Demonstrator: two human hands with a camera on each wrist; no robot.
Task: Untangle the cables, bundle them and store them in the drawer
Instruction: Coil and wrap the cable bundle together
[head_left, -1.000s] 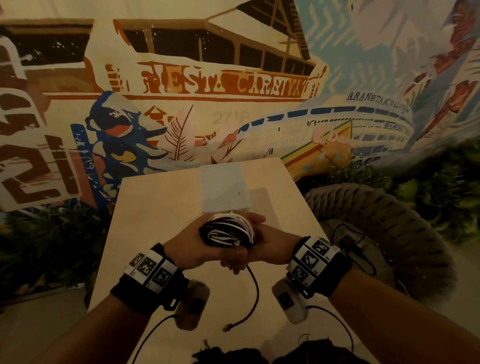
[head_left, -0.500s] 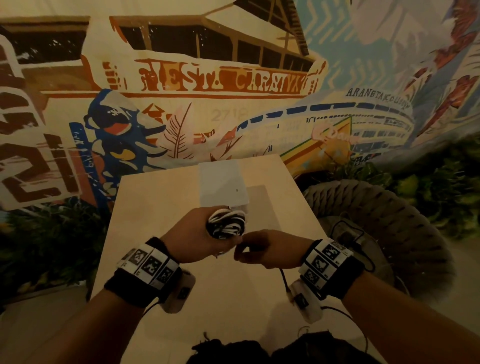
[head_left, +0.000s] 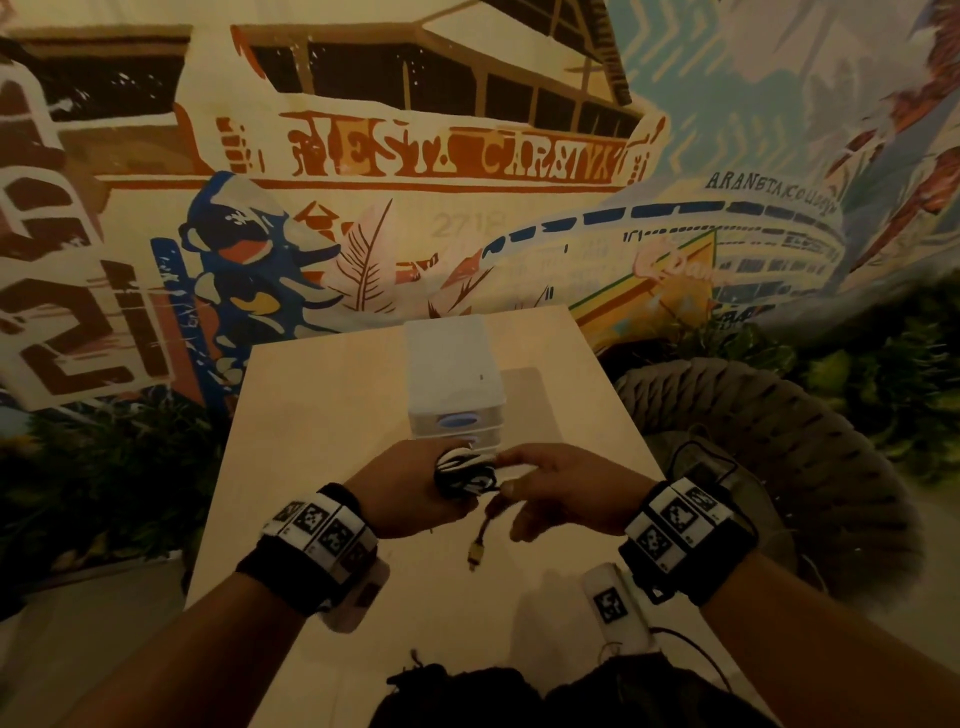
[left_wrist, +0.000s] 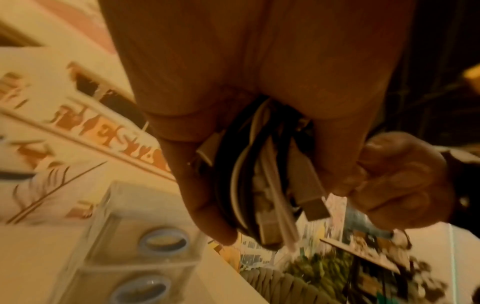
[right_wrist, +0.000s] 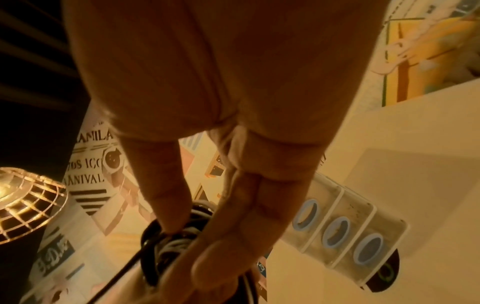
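Note:
My left hand (head_left: 410, 488) grips a small coil of black and white cables (head_left: 465, 470) above the pale table (head_left: 311, 441). In the left wrist view the coil (left_wrist: 249, 185) sits in the curled fingers, with metal plugs sticking out of it. My right hand (head_left: 561, 486) meets the coil from the right, and its thumb and fingers pinch the cable bundle (right_wrist: 168, 238). A short black tail with a plug (head_left: 475, 553) hangs between the hands. Just behind the hands stands a white drawer unit (head_left: 454, 384) with blue handles (right_wrist: 335, 233), all drawers closed.
A round woven seat (head_left: 779, 467) with a thin black cable on it stands right of the table. Dark cloth (head_left: 519, 696) lies at the near edge. A painted wall and green plants (head_left: 104, 467) ring the table. A wire lamp (right_wrist: 23, 203) glows at left.
The long black tail that hung down toward the table is now short. The right hand has come up onto the coil. Both hands have moved forward, closer to the drawer unit.

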